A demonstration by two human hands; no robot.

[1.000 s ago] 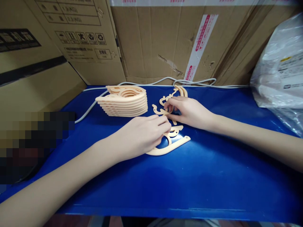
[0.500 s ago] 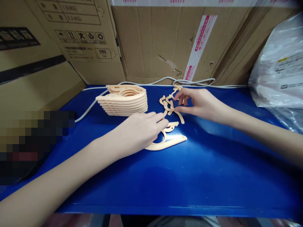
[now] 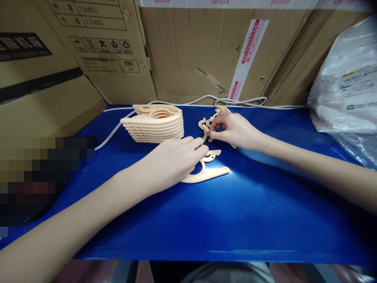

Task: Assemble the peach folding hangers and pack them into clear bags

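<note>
My left hand (image 3: pixel 179 157) lies low over the table, its fingers curled onto a cream plastic folding hanger (image 3: pixel 206 176). The hanger's long curved arm shows beyond the fingers; the rest is under the hand. Just behind it, my right hand (image 3: pixel 231 129) pinches a small cream hanger hook (image 3: pixel 205 133) between thumb and forefinger. More loose cream hooks (image 3: pixel 202 123) lie in a small heap around and behind those fingertips, partly covered. To the left stands a neat stack of folded cream hangers (image 3: pixel 156 129), touched by neither hand.
The blue tabletop (image 3: pixel 206 220) carries all of this. Cardboard boxes (image 3: pixel 188 51) wall off the back and left. A white cable (image 3: pixel 188 104) runs along the rear, and a clear plastic bag (image 3: pixel 344 82) stands at the right. A blurred-out dark object (image 3: pixel 44 181) sits at the left.
My right hand has moved left and its fingers have closed to a pinch at the hooks. The left hand has stayed almost in place on the hanger.
</note>
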